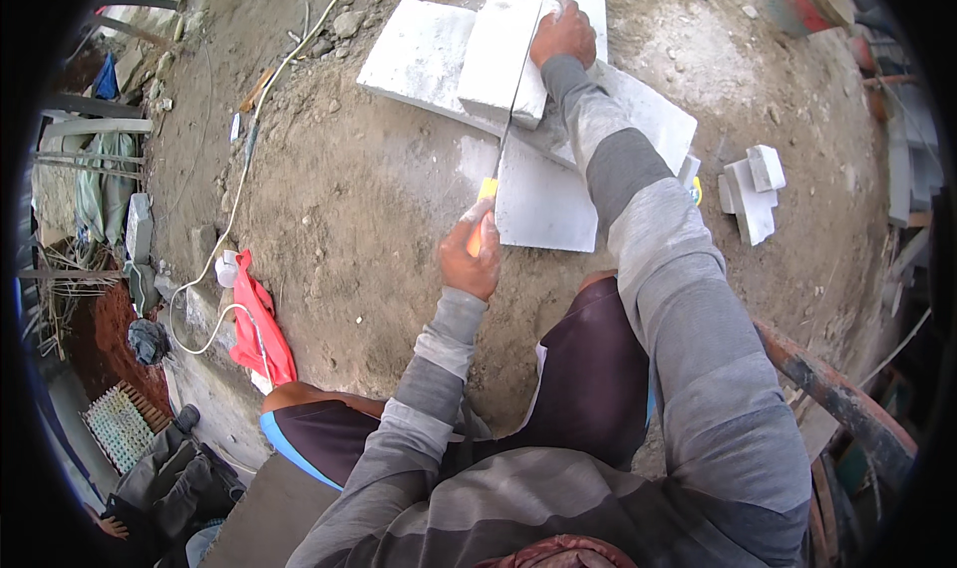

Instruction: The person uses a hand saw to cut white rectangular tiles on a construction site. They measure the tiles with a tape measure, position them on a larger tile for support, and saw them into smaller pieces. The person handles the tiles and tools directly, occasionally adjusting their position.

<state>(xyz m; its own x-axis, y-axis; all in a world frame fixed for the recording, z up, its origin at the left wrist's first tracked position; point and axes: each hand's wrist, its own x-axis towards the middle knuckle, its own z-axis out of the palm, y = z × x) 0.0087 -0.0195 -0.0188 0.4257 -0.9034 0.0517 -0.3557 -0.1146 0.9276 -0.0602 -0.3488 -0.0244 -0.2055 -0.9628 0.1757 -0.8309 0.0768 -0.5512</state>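
1. While the saw (506, 128) lies lengthwise over the white block (488, 55), the step in hand appears to be a straight cut. The block sits on top of the stacked slabs (417, 52), ahead of the person.

2. Align the stroke. Draw the blade (519, 85) in one line, handle (487, 188) toward the body, and avoid twisting it; a twist would probably chip the edge of so brittle-looking a material.

3. Use long, even strokes with light pressure. The depth of the cut cannot be read from this angle – check it before bearing down.

4. Steady the work. The slabs lie askew to one another, so a rocking stack is the likely fault; press downward, not sideways.

5. Left hand (470, 250): fingers wrapped and clamped on the handle, with no gap visible between palm and grip. The near slab (546, 204) lies just beside this hand.

6. Right hand (564, 34): fingers bent, set down at the far end of the work, to the right of the blade. Whether they pinch an edge or merely press cannot be told.

7. Guard the right thumb. It lies near the blade – shift the hand farther right if the stroke wanders.
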